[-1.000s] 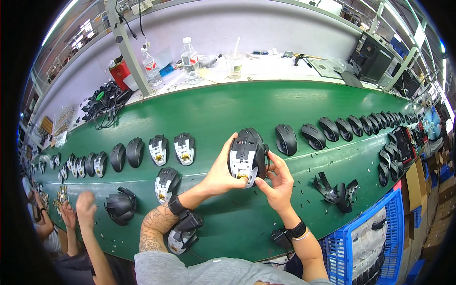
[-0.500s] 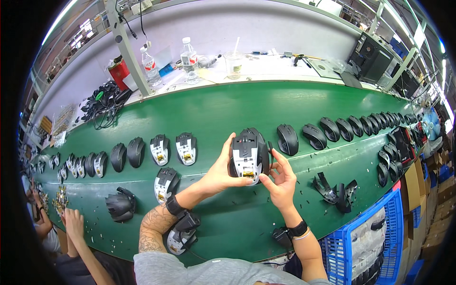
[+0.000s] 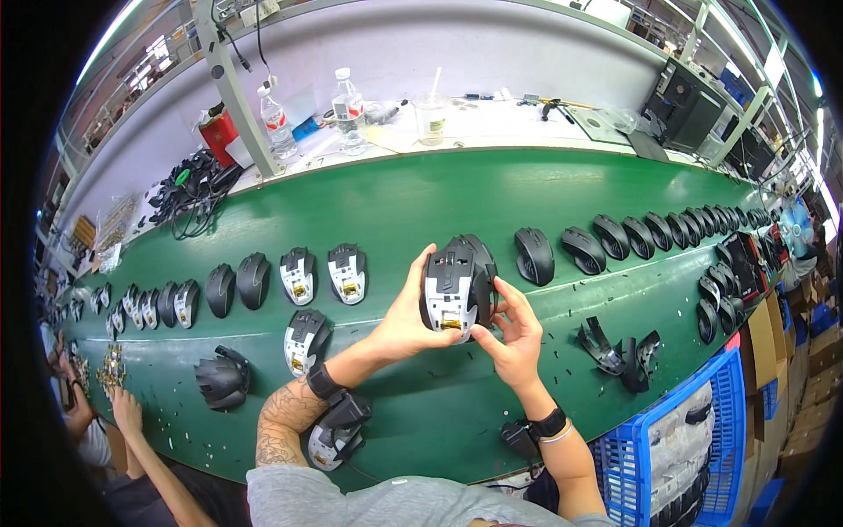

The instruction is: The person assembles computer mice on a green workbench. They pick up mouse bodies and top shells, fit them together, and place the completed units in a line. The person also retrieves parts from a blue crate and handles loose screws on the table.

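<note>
Over the green bench I hold a computer mouse (image 3: 451, 279), its palm cover off, so a white inner frame with a brassy patch shows. My left hand (image 3: 406, 318) wraps its left side, thumb on the near end. On the other side my right hand (image 3: 513, 341) grips the mouse, thumb at the lower corner and fingers along a black side piece (image 3: 486, 288). The far fingertips are partly hidden. Left of my hands lie uncovered mice, one (image 3: 305, 341) beside my left forearm. A complete black mouse (image 3: 534, 256) rests beyond my right hand.
Rows of mice run along the green bench (image 3: 421, 198). Stacked black shells (image 3: 222, 379) sit at left, loose black pieces (image 3: 601, 348) at right. A blue crate (image 3: 645, 422) stands beside the bench. Bottles (image 3: 349, 110) and a cup (image 3: 431, 119) line the back shelf. Another person's hand (image 3: 127, 411) works at far left.
The black side piece, standing slightly off the mouse before, now sits closer against it under my right fingers. The mouse has shifted slightly left. The other person's hand at far left has moved.
</note>
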`<state>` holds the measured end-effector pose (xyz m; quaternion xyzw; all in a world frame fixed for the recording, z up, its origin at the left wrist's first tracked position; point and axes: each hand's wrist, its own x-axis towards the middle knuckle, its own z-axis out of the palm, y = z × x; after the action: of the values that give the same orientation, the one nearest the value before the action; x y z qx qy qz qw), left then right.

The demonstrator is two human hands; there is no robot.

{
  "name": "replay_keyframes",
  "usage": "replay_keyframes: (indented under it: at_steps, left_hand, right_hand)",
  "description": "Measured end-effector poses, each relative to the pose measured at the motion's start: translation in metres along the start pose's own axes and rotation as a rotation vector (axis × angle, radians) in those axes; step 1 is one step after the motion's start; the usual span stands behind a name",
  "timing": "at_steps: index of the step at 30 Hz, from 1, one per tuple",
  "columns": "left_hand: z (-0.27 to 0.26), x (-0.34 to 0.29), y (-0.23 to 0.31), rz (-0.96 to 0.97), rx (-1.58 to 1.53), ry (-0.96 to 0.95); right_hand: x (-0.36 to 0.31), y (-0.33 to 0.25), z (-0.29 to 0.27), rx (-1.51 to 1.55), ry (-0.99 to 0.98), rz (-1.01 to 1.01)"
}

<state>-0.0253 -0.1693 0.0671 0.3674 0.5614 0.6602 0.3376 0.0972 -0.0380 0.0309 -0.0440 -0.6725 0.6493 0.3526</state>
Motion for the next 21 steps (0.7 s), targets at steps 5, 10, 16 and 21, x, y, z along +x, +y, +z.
replay_keyframes:
  at_steps: [5, 10, 16, 21]
  left_hand:
    - [0.0, 0.0, 0.004, -0.051, -0.078, 0.005]
    - [0.002, -0.001, 0.001, -0.003, -0.057, 0.022]
    - [0.005, -0.003, -0.008, 0.058, 0.031, 0.085]
    - [0.004, -0.003, -0.007, 0.014, -0.063, 0.048]
  right_hand:
    - [0.0, 0.001, 0.0, 0.009, 0.005, 0.006]
    - [-0.001, 0.0, 0.001, 0.006, 0.001, 0.004]
    - [-0.003, -0.001, 0.005, -0.036, -0.011, -0.013]
    - [-0.002, 0.001, 0.001, -0.013, 0.018, -0.006]
